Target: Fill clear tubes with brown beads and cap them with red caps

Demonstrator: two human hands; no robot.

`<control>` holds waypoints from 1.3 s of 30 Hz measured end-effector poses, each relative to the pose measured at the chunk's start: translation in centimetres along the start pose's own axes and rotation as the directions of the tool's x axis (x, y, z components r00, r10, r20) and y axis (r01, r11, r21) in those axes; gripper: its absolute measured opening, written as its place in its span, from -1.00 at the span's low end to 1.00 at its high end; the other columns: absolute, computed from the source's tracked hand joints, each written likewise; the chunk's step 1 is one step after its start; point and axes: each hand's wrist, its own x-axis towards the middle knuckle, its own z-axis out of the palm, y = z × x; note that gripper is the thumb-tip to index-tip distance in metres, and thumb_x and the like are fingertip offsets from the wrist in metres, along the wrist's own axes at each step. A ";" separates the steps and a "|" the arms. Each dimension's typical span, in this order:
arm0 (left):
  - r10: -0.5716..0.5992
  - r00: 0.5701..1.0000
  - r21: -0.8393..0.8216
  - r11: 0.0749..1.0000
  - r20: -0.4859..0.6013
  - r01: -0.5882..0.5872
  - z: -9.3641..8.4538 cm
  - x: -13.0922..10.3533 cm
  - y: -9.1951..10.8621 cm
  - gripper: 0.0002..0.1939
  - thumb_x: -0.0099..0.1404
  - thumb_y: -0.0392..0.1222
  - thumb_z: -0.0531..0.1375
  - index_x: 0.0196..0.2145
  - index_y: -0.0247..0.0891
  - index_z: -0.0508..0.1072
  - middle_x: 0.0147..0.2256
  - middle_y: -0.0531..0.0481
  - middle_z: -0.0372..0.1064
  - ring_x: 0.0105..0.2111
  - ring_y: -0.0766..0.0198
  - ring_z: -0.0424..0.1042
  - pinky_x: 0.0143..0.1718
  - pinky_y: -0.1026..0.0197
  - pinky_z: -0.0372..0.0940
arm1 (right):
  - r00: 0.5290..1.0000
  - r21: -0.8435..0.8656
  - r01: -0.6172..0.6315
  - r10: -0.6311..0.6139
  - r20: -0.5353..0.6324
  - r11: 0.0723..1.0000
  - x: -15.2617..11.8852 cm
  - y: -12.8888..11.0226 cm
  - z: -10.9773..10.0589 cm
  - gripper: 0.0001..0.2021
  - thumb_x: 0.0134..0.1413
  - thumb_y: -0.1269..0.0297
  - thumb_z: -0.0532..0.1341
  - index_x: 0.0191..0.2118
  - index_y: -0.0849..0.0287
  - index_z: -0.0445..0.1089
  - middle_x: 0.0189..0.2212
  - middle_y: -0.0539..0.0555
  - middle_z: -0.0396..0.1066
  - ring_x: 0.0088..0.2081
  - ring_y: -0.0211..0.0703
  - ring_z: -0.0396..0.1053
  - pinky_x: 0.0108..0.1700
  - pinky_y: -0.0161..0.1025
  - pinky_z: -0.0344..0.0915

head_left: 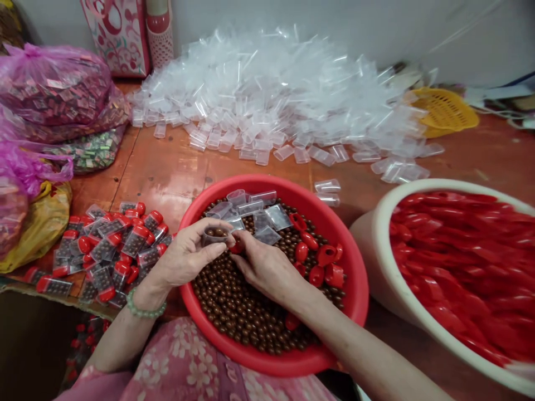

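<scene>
My left hand (184, 259) is closed around a clear plastic container (214, 234), its open end up, with brown balls visible inside. Right beside that opening, my right hand (271, 273) pinches a small red cap (237, 245), partly hidden by the fingers. Both hands are above a red basin (360, 295) holding many small, shiny brown balls (234, 317). On the balls lie several empty clear containers (251, 208) towards the far side and loose red caps (309, 240) at the right.
Capped, filled containers (112, 245) are heaped left of the basin. A large mound of clear containers (271, 94) lies along the wall. To the right stands a white tub (382, 245) of red caps (463, 278). Pink bags (58, 83) sit far left; a yellow basket (447, 111) lies behind.
</scene>
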 end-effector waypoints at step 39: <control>-0.018 0.974 0.193 0.979 -0.225 0.063 1.3 0.8 -0.2 -0.82 0.08 -0.21 0.33 -0.35 -0.33 0.47 -0.42 0.08 0.41 -0.41 0.37 0.35 -0.31 0.29 0.22 | 0.801 0.796 0.214 0.365 -0.475 0.566 -1.1 -2.1 -2.8 -0.82 -0.08 0.33 0.41 -0.29 0.09 0.49 -0.35 0.01 0.59 -0.31 -0.21 0.55 -0.22 -0.28 0.49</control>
